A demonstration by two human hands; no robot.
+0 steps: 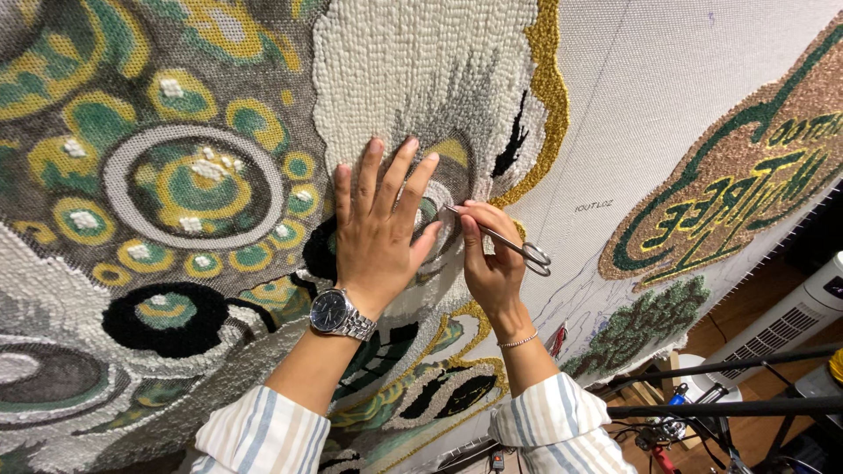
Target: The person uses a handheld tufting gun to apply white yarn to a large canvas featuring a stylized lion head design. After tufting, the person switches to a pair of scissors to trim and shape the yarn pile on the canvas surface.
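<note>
Nearest me, my left hand (pixel 378 233) lies spread flat, fingers splayed, pressing the tufted rug (pixel 176 175) just left of the scissors (pixel 505 241). My right hand (pixel 492 263) pinches those scissors, thin steel, their tips touching the pile beside my left fingertips. I judge them light, stiff and slick, best held at the loops. The rug looks soft and nubbly, loops of cream, green and gold yarn, yielding under pressure. Beyond the scissors lies bare white backing cloth (pixel 667 79), taut and smooth.
</note>
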